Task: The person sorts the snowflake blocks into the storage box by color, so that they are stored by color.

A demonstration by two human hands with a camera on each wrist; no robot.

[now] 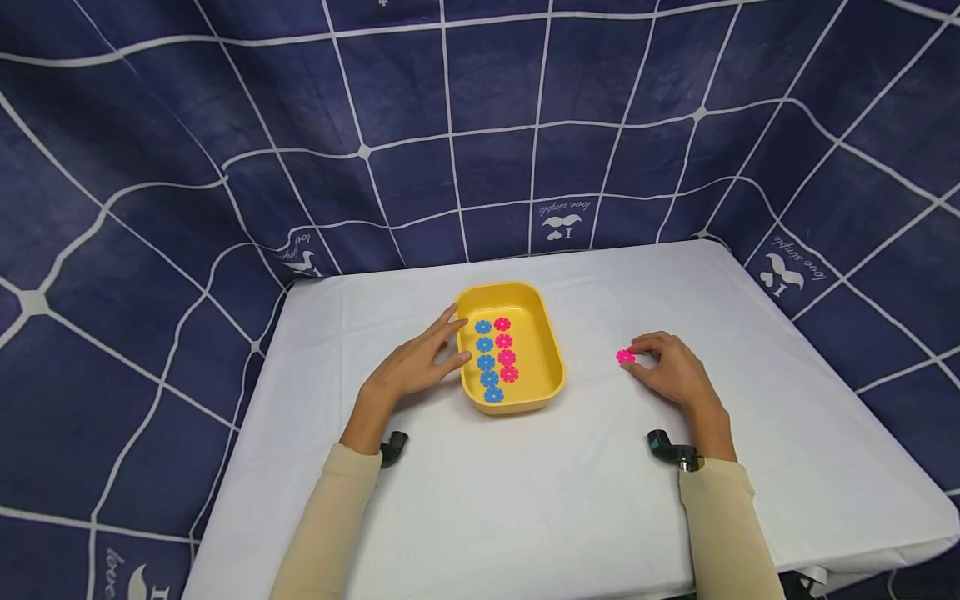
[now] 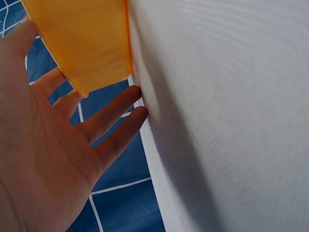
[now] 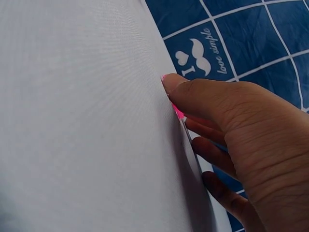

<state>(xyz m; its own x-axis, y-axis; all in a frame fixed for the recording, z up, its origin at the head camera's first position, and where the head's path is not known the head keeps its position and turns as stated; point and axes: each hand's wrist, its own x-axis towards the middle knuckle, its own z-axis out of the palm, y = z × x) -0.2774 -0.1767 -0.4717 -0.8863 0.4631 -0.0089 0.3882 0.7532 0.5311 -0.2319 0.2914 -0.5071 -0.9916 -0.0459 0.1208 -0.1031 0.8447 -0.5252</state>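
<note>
A yellow tray (image 1: 538,350) (image 2: 91,43) stands on the white tablecloth. Inside it, blue flower-shaped pieces (image 1: 486,362) form a column on the left, and pink flower-shaped pieces (image 1: 507,357) form another beside them. My left hand (image 1: 408,365) (image 2: 53,150) rests against the tray's left side, thumb and index at the rim, fingers spread and loosely extended. Well to the right of the tray, my right hand (image 1: 675,371) (image 3: 241,121) pinches a pink flower-shaped piece (image 1: 624,356) (image 3: 178,111) between thumb and fingers, low over the cloth. The thumb mostly hides that piece in the right wrist view.
The white-covered table (image 1: 517,500) reaches back to a dark blue curtain (image 1: 495,167) with white grid lines, which also hangs at both sides. A black wrist camera (image 1: 393,448) sits at the left wrist and another black camera (image 1: 663,447) at the right.
</note>
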